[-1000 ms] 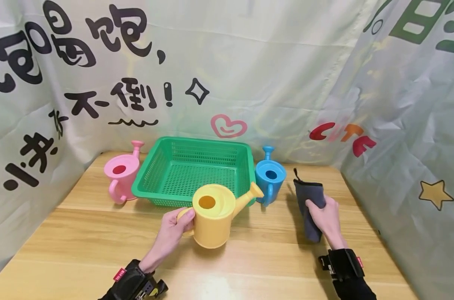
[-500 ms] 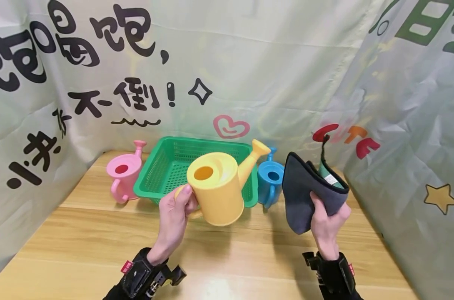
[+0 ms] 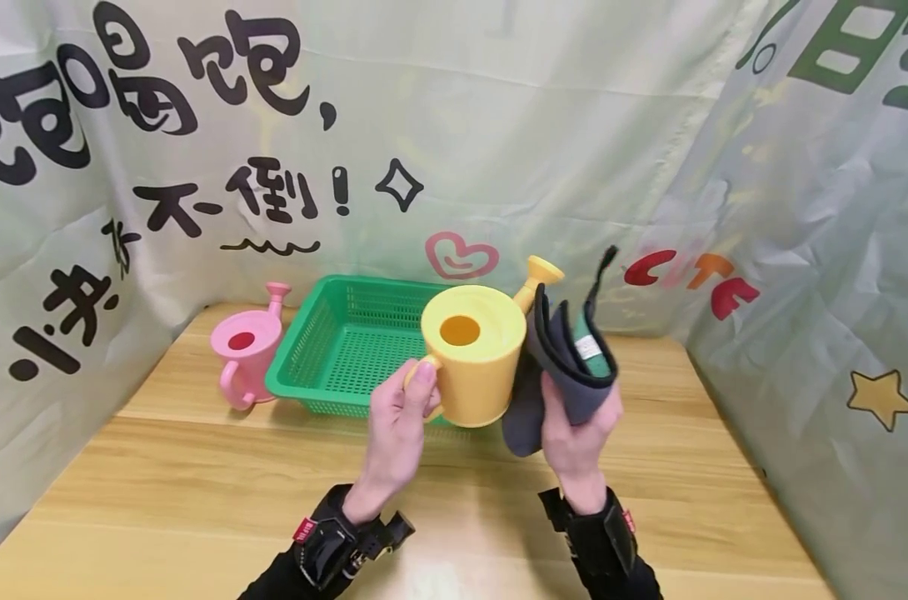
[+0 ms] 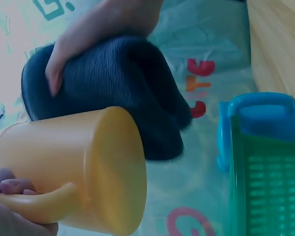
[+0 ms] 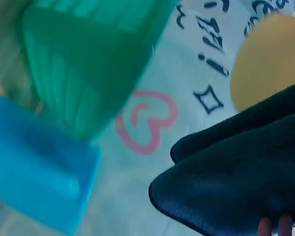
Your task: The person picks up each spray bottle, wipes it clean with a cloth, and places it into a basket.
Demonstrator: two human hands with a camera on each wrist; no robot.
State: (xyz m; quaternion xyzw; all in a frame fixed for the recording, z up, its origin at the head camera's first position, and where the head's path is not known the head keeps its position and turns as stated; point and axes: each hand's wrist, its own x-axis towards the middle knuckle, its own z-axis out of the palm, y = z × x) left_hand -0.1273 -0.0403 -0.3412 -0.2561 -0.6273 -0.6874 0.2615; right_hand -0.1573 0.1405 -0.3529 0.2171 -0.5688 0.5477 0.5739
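My left hand (image 3: pixel 401 412) grips the handle of a yellow toy watering can (image 3: pixel 475 367), held up in front of the basket with its spout to the back right. In my right hand (image 3: pixel 577 421) is a folded dark grey cleaning cloth (image 3: pixel 525 408) with black edging, a hanging loop and a white label on a green inner side. The cloth overlaps the can's right side in the head view. In the left wrist view the cloth (image 4: pixel 98 73) lies just beyond the can (image 4: pixel 64 152). The right wrist view shows the cloth (image 5: pixel 236 172) with fingertips on its edge.
A green plastic basket (image 3: pixel 311 392) stands at the back of the wooden table (image 3: pixel 236 500). Left of it is a pink watering can (image 3: pixel 247 358). A blue watering can (image 4: pixel 260 118) beside the basket is hidden in the head view. Printed fabric walls (image 3: pixel 499 125) enclose the table.
The yellow can has risen and moved right. The cloth was lifted from the right side of the table, opened out somewhat at its top, and brought left up to the can.
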